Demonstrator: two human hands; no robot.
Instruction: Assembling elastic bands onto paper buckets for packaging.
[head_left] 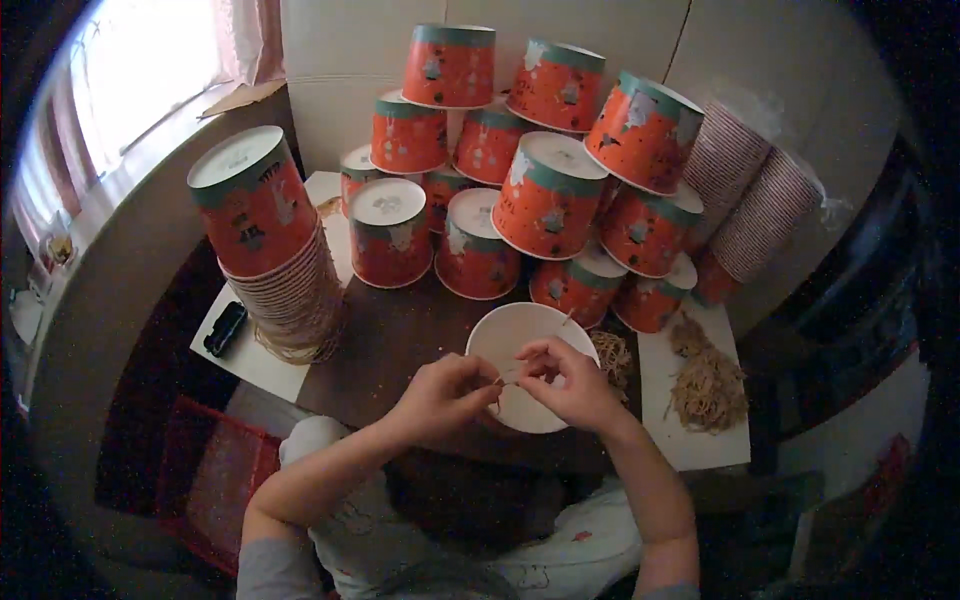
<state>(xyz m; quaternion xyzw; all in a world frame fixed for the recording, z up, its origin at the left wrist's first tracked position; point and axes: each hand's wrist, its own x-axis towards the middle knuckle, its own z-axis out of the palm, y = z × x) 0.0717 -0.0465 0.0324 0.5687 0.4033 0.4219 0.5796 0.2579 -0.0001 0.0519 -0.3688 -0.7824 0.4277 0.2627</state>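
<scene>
An open paper bucket (535, 408), white inside, stands upright in front of me at the table's near edge. Above its mouth my left hand (450, 392) pinches thumb against fingers near the left rim. My right hand (575, 385) is pinched too, its fingertips almost meeting the left ones. A short, thin piece of twine shows between the fingertips, partly hidden by them. At the bucket's far right rim a bit of tan twine (570, 316) sticks up. Beside the bucket on the right lies a loose bundle of twine (612, 362).
Upside-down orange buckets (392, 240) with green bands are stacked at the back. On the left rises a tall nested bucket stack (290, 290) beside a black object (226, 329). To the right are a tan twine heap (708, 390) and nested buckets in plastic (770, 215). A red crate (215, 470) sits lower left.
</scene>
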